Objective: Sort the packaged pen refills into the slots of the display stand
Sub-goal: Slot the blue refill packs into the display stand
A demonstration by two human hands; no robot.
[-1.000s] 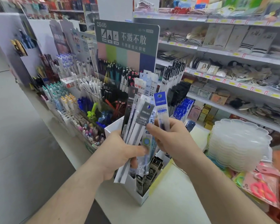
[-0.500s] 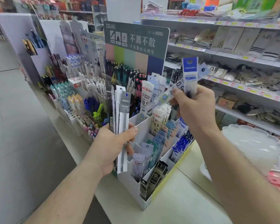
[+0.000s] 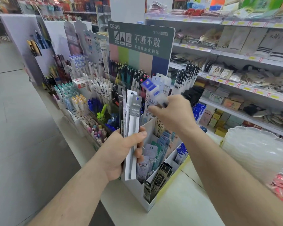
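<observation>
- A bundle of refill packs [image 3: 131, 128] is gripped upright in the left hand [image 3: 121, 154], beside the display stand [image 3: 147, 199].
- A blurred blue-topped refill pack [image 3: 153, 90] is pinched by the right hand [image 3: 173, 113], raised above the stand's slots.

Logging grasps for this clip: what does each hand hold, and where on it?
Left hand grips a bundle of refill packs around their lower half. Right hand pinches a blue-topped refill pack by its lower part, though blurred.
</observation>
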